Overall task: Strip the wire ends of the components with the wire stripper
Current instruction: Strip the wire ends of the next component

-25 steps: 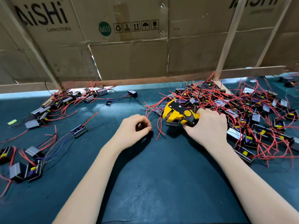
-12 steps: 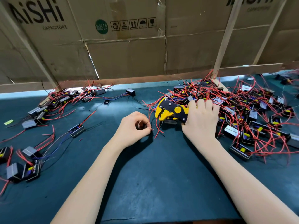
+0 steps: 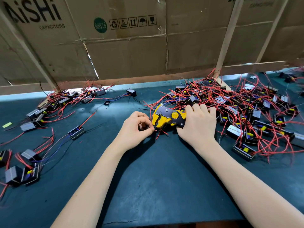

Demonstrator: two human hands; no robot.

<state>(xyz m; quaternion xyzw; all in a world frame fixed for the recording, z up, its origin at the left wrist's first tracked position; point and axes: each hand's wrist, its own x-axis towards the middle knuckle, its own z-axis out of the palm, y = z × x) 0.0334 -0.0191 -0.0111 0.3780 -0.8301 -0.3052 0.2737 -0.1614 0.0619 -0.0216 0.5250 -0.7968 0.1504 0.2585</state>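
My right hand (image 3: 198,124) grips the handles of a yellow and black wire stripper (image 3: 166,118), whose jaws point left. My left hand (image 3: 136,127) has its fingers curled and pinches a thin dark wire right at the stripper's jaws. A red wire end (image 3: 160,133) trails on the mat below the jaws. The component that the pinched wire belongs to is hidden. A big tangle of black box components with red wires (image 3: 238,109) lies behind and to the right of my right hand.
Other components with red and blue wires (image 3: 65,99) are scattered along the left side of the dark green mat (image 3: 156,178). One lone component (image 3: 76,132) lies left of my left hand. A cardboard wall (image 3: 131,46) on wooden struts closes the back.
My right hand has brought the stripper left, so its jaws now meet my left hand's fingertips. My left hand has stayed in place.
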